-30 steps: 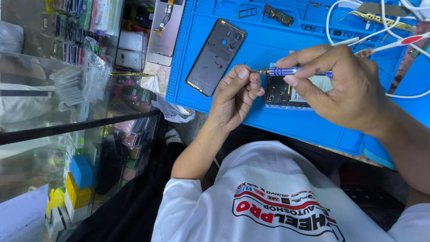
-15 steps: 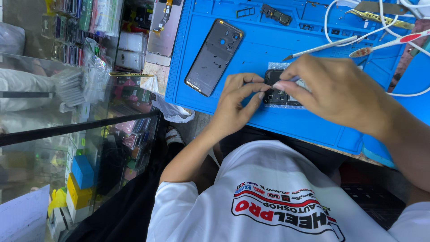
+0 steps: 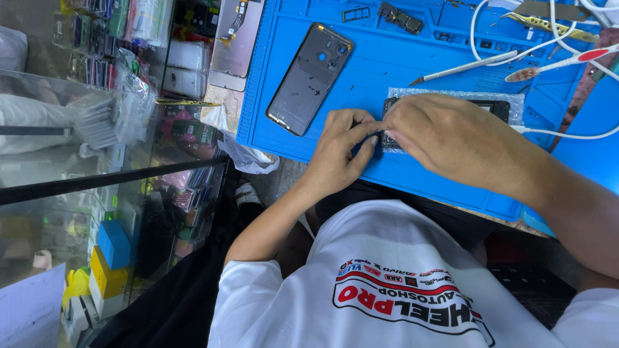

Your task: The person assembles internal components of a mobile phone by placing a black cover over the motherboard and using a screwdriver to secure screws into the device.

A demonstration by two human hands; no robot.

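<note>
1. Head view: both hands work over an opened phone [image 3: 445, 106] lying on a blue work mat [image 3: 412, 64], on a strip of bubble wrap [image 3: 451, 95].
2. Left hand [image 3: 342, 151]: fingers curled, fingertips pinched against the phone's near-left corner. Whether it holds a small part there, cannot tell; the right hand covers the spot.
3. Right hand [image 3: 451, 138]: palm down, draped over the phone's lower left part, fingertips meeting the left hand's. Grip looks like a pinch on the phone edge; what exactly sits between the fingers is hidden.
4. Phone position: centre-right of the mat, long side across the picture, only its upper edge and right end showing past the right hand.
5. Phone back cover [image 3: 309, 77]: dark, lying inside-up on the mat, left of the hands, tilted, well apart from the phone.
6. White-handled tool [image 3: 464, 67] lies just above the bubble wrap, tip pointing left. Second tool with a red end [image 3: 567, 62] to its right.
7. White cable [image 3: 561, 133] runs off the phone's right end across the mat.
8. Small dark module [image 3: 401, 17] and a tray-shaped part [image 3: 356, 13] near the mat's far edge.
9. Glass display counter [image 3: 97, 193] left of the mat, boxes inside. Crumpled plastic bag [image 3: 248, 158] at the mat's near-left corner.
</note>
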